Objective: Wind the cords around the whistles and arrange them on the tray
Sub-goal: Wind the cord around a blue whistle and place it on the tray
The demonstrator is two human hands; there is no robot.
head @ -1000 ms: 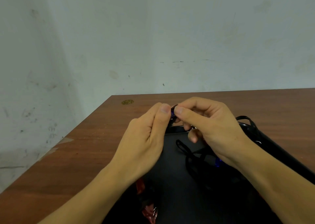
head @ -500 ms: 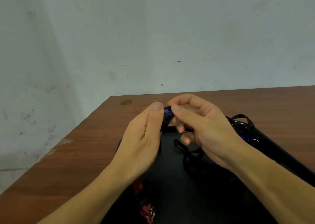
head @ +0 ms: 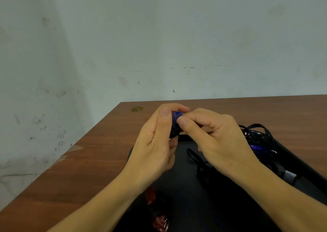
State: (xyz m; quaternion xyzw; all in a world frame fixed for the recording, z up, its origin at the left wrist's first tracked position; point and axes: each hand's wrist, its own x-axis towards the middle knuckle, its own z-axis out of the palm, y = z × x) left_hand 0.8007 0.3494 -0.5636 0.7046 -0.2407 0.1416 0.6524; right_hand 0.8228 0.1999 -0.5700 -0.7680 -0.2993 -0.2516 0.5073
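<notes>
A blue whistle (head: 176, 117) with black cord wound round its lower part is held up between both hands above the black tray (head: 187, 194). My left hand (head: 155, 143) grips it from the left, thumb up beside its mouthpiece. My right hand (head: 217, 141) pinches it from the right with the thumb tip on its side. A loose black cord (head: 194, 157) trails on the tray under my right hand. Another blue whistle (head: 256, 147) lies among tangled black cords (head: 256, 131) at the tray's right. A red whistle (head: 159, 219) lies at the tray's near left.
The tray sits on a brown wooden table (head: 88, 170) whose left edge and far edge meet a pale wall. A small gold sticker (head: 137, 109) is near the table's far corner. A grey-tipped item (head: 289, 176) lies on the tray's right side.
Both hands have turned the whistle so its blue mouthpiece now shows on top. My right fingers have shifted lower and closer to it. The view has tilted slightly.
</notes>
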